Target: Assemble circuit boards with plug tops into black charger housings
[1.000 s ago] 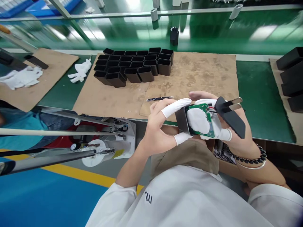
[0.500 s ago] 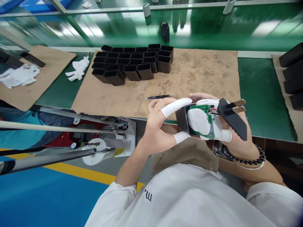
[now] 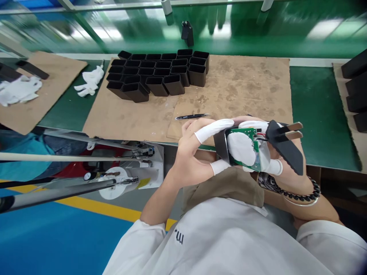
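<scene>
My left hand, with white finger cots on thumb and forefinger, grips a black rectangular shell by its sides. A green circuit board with a white pad on it sits partly inside the shell's open end. My right hand, also in finger cots, pinches the board and holds the black plug cap with two metal prongs, joined to the board by red and black wires. Both hands hover over the table's near edge.
Several empty black shells stand in rows on brown cardboard on the green table. Black tweezers lie just beyond my hands. White gloves lie at the left, more black shells at the right edge. Another person sits at the left.
The hands keep the same grip on shell, board and plug cap. The view has shifted slightly, so the table contents sit a little higher and further left.
</scene>
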`<state>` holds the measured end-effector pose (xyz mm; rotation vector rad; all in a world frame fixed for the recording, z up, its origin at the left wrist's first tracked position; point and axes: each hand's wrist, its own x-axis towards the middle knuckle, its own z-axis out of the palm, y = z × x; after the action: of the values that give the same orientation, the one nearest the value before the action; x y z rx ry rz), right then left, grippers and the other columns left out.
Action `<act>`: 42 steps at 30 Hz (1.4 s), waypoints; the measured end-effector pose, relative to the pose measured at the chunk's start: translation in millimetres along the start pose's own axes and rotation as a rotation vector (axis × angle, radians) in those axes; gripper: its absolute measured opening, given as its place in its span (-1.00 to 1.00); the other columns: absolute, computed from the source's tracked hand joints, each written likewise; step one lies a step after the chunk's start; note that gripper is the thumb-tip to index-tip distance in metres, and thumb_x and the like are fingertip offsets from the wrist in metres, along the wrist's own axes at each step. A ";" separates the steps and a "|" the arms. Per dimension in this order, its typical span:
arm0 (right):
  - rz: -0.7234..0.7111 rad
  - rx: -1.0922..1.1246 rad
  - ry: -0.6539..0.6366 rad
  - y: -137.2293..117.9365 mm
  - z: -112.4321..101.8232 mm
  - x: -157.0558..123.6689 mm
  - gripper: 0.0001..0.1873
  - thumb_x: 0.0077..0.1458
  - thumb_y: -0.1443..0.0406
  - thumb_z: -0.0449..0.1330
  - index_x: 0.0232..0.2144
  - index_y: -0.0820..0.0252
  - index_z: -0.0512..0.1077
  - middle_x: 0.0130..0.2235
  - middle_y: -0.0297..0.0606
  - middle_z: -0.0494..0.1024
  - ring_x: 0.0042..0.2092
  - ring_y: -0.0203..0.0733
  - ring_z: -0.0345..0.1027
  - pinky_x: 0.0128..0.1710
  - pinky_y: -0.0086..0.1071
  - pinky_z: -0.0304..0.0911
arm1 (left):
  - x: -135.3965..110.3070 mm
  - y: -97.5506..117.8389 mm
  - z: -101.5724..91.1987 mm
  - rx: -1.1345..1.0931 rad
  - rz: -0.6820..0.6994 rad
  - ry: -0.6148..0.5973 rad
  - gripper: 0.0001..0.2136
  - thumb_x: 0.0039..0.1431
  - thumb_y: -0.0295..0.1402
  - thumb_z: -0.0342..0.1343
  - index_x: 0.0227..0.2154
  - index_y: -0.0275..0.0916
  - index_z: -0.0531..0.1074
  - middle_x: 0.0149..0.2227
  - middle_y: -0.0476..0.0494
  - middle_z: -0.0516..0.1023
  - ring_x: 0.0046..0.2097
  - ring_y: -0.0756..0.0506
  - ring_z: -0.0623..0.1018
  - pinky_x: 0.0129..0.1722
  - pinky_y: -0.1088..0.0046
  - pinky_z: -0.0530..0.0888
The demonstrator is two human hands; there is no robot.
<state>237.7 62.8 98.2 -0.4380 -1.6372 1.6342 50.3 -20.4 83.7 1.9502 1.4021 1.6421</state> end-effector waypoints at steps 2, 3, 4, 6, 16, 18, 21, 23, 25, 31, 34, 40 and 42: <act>-0.006 -0.007 0.015 2.4 -1.0 -1.9 -0.48 0.00 0.00 0.53 0.02 -0.09 0.68 0.15 -0.26 0.67 0.24 0.20 0.50 0.28 -0.01 0.46 | 0.8 -0.8 0.6 0.021 0.001 -0.006 -0.49 0.09 -0.31 0.43 0.12 -0.08 0.52 0.02 -0.22 0.67 0.11 -0.33 0.64 0.11 0.00 0.54; 0.003 -0.019 0.024 3.0 -1.3 -2.8 -0.51 0.02 0.00 0.51 0.02 -0.11 0.68 0.15 -0.28 0.66 0.24 0.20 0.51 0.28 -0.01 0.46 | 1.1 -1.2 1.0 0.035 0.000 -0.009 -0.50 0.09 -0.29 0.43 0.12 -0.08 0.52 0.01 -0.22 0.68 0.10 -0.33 0.64 0.10 0.00 0.54; 0.009 -0.025 0.030 3.2 -1.4 -3.4 -0.54 0.04 0.00 0.50 0.00 -0.12 0.68 0.15 -0.30 0.66 0.23 0.19 0.51 0.29 0.00 0.45 | 1.3 -1.4 1.5 0.043 0.001 -0.009 -0.51 0.09 -0.29 0.42 0.11 -0.08 0.53 0.01 -0.22 0.68 0.09 -0.33 0.65 0.09 0.01 0.55; 0.014 -0.027 0.031 2.8 -1.3 -4.0 -0.58 0.04 0.03 0.50 -0.03 -0.12 0.69 0.16 -0.31 0.65 0.24 0.20 0.51 0.30 0.00 0.44 | 1.4 -1.4 2.6 0.040 0.008 0.008 -0.51 0.08 -0.31 0.42 0.10 -0.09 0.53 0.01 -0.21 0.68 0.07 -0.32 0.65 0.08 0.02 0.55; -0.011 -0.036 0.034 3.7 -0.7 -3.4 -0.67 0.15 0.18 0.44 -0.01 -0.10 0.68 0.15 -0.29 0.66 0.20 0.11 0.53 0.24 -0.06 0.47 | -1.2 -5.4 1.7 0.004 -0.004 -0.007 -0.47 0.08 -0.31 0.43 0.14 -0.06 0.52 0.03 -0.20 0.67 0.08 -0.31 0.64 0.12 0.05 0.51; -0.009 -0.019 0.042 3.5 0.8 -2.8 -0.68 0.13 0.17 0.46 -0.03 -0.06 0.70 0.14 -0.27 0.67 0.21 0.13 0.53 0.25 -0.05 0.48 | -1.4 -6.2 1.6 -0.030 0.004 -0.005 -0.45 0.08 -0.35 0.44 0.16 -0.04 0.51 0.04 -0.18 0.66 0.09 -0.30 0.63 0.12 0.05 0.52; -0.032 -0.005 0.025 0.6 3.1 -1.1 -0.57 -0.01 0.21 0.55 -0.04 -0.04 0.71 0.14 -0.26 0.67 0.21 0.18 0.54 0.23 -0.03 0.52 | -2.5 -7.9 2.3 -0.054 -0.003 -0.009 -0.43 0.07 -0.33 0.47 0.17 0.01 0.51 0.07 -0.17 0.65 0.10 -0.32 0.63 0.13 0.04 0.53; -0.035 -0.041 0.015 -2.6 4.0 -0.9 -0.57 -0.04 0.28 0.56 -0.06 -0.07 0.72 0.15 -0.29 0.67 0.20 0.19 0.55 0.21 -0.04 0.55 | -3.9 -10.0 2.8 -0.058 -0.009 -0.006 -0.43 0.08 -0.26 0.48 0.18 0.03 0.51 0.06 -0.15 0.64 0.11 -0.33 0.62 0.13 0.03 0.54; -0.020 -0.115 0.024 -5.1 4.3 -1.9 -0.58 -0.04 0.29 0.56 -0.08 -0.14 0.72 0.15 -0.35 0.67 0.20 0.19 0.56 0.22 -0.04 0.57 | -5.8 -12.6 3.1 -0.067 -0.006 0.004 -0.43 0.09 -0.24 0.47 0.18 0.03 0.51 0.04 -0.14 0.63 0.12 -0.34 0.62 0.10 0.02 0.55; -0.004 -0.269 0.100 -3.2 3.8 -5.9 -0.60 0.00 0.12 0.52 -0.06 -0.34 0.69 0.11 -0.50 0.69 0.12 0.13 0.60 0.19 0.00 0.58 | -10.8 -17.3 1.2 -0.018 -0.034 0.025 -0.55 0.23 -0.09 0.33 0.17 0.08 0.52 -0.01 -0.12 0.65 0.11 -0.34 0.63 0.11 -0.11 0.55; 0.007 -0.282 0.082 -1.8 4.0 -5.1 -0.61 0.03 0.13 0.50 -0.05 -0.36 0.68 0.11 -0.55 0.69 0.09 0.06 0.61 0.16 -0.07 0.58 | -13.4 -19.1 -1.0 0.026 -0.078 0.013 -0.52 0.21 0.08 0.30 0.12 0.05 0.52 0.02 -0.15 0.66 0.16 -0.39 0.62 0.12 -0.17 0.55; 0.017 -0.335 0.080 -4.3 11.0 -4.9 -0.61 0.06 0.09 0.49 -0.02 -0.28 0.68 0.10 -0.50 0.68 0.11 0.04 0.60 0.18 -0.12 0.56 | -19.8 -22.1 -3.8 0.047 -0.116 0.006 -0.54 0.25 0.09 0.24 0.13 0.06 0.49 0.06 -0.16 0.65 0.19 -0.40 0.61 0.12 -0.18 0.54; 0.008 -0.324 0.090 -4.7 14.4 -4.4 -0.64 0.07 0.10 0.49 -0.04 -0.27 0.68 0.11 -0.51 0.68 0.14 0.03 0.59 0.19 -0.12 0.55 | -20.7 -23.6 -3.9 0.020 -0.104 0.003 -0.56 0.27 0.02 0.25 0.16 0.07 0.47 0.09 -0.16 0.64 0.21 -0.40 0.60 0.13 -0.19 0.53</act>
<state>231.6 49.1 103.1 -0.6712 -1.8377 1.3362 36.8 -25.6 55.6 1.8521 1.4995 1.5909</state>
